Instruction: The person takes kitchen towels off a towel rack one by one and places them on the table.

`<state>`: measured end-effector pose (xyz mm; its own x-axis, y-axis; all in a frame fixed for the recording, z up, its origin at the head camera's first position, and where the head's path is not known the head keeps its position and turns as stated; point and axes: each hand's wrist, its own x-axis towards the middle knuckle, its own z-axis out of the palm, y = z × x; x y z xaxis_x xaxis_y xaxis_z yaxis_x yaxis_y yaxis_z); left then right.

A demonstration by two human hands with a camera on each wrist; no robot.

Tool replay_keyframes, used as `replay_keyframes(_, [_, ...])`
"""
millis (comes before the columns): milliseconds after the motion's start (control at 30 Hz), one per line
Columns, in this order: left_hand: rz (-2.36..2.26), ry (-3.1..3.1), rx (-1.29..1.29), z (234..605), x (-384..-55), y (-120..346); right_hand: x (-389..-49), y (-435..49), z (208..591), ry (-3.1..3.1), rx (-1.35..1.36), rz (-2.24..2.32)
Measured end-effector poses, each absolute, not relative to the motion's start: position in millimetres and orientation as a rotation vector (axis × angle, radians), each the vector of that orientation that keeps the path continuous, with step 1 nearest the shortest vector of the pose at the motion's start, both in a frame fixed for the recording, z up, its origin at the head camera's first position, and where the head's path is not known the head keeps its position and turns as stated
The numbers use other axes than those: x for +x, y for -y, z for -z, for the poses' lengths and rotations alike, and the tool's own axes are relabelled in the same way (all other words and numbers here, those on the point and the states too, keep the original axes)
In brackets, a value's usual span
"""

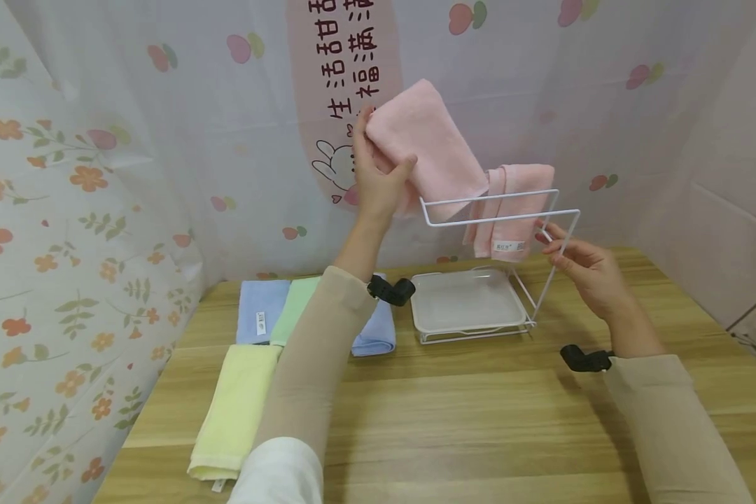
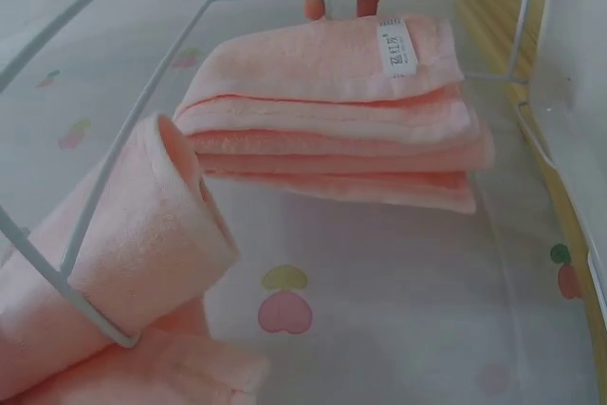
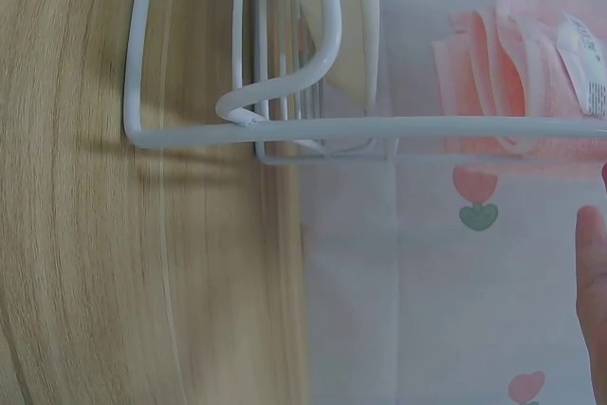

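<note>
A folded pink towel [image 1: 428, 140] is gripped in my left hand [image 1: 380, 183], tilted, with its lower end at the left end of the white wire rack's [image 1: 504, 218] upper bars. In the left wrist view this towel [image 2: 142, 244] is partly behind the bars. A second pink towel [image 1: 530, 180] with a white label hangs folded over the bars farther right. My right hand [image 1: 595, 278] pinches the rack's right-hand upright between thumb and fingers. Only a fingertip and thumb edge of it show in the right wrist view.
Below the bars, a white tray [image 1: 469, 301] sits in the rack's base. Folded towels lie left on the wooden table [image 1: 479, 420]: yellow [image 1: 239, 406], green [image 1: 296, 301] and two blue ones, partly behind my left sleeve. A printed curtain [image 1: 246, 140] stands behind.
</note>
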<state>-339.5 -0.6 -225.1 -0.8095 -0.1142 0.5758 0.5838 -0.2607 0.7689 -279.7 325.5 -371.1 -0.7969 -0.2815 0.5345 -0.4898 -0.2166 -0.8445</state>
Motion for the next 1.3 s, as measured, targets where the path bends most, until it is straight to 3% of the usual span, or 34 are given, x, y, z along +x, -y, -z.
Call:
replay_keyframes(300, [2.129, 1.420, -0.543, 216.8, -318.9, 12.4, -279.6, -323.5, 370.6, 1.868, 0.927, -2.143])
replay_keyframes(600, [2.163, 1.284, -0.452, 220.1, -332.7, 30.6, -277.6, -321.7, 370.0, 1.873, 0.920, -2.144])
replay_keyframes(1033, [2.196, 1.120, -0.401, 212.0, -324.4, 63.2, -275.8, -321.3, 368.9, 1.895, 0.898, -2.147])
replay_keyframes(1300, [2.170, 1.331, -0.339, 217.7, -312.0, 90.0, -273.3, -320.2, 369.5, 1.899, 0.829, -2.181])
